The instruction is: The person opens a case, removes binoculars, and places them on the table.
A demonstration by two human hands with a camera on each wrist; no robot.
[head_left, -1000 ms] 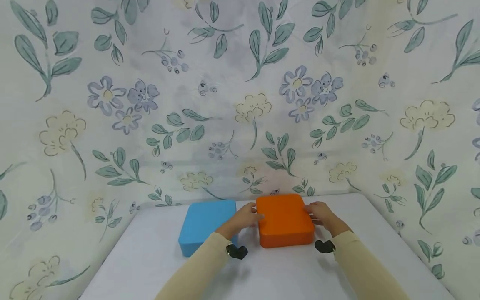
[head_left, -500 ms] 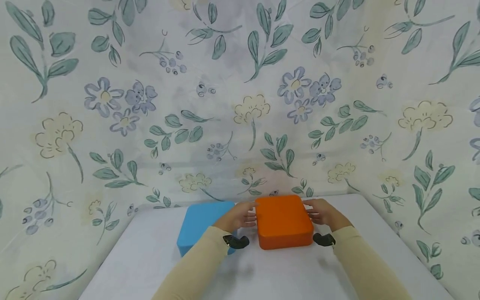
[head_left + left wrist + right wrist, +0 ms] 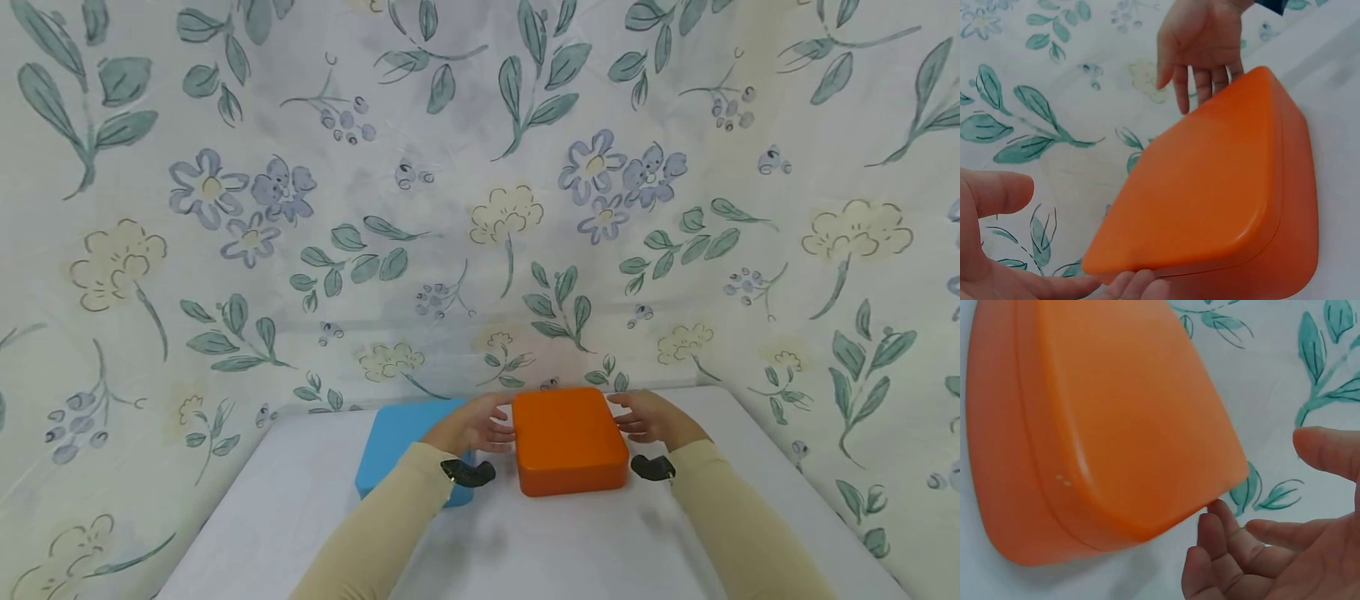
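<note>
An orange square box (image 3: 570, 437) with rounded corners rests on the white table. In both wrist views a thin seam runs around its side, just below the top. My left hand (image 3: 476, 427) is at the box's left side, thumb raised off it and fingertips (image 3: 1138, 284) right at the edge. On the opposite side is my right hand (image 3: 658, 418), palm facing in, thumb apart and loosely bent fingers (image 3: 1213, 531) close against the lower side. A blue box (image 3: 397, 429) of similar shape stands to the left, partly covered by my left hand and forearm.
The white table (image 3: 570, 550) extends in front of the boxes and to both sides. Behind it hangs a floral-patterned cloth (image 3: 450, 208), close to the table's back edge. Dark wrist cameras (image 3: 468, 472) sit over the cream sleeves.
Both thumbs have lifted away from the orange box's sides, and the hands have turned more palm-inward. The left hand has drawn slightly left. The box stays in place.
</note>
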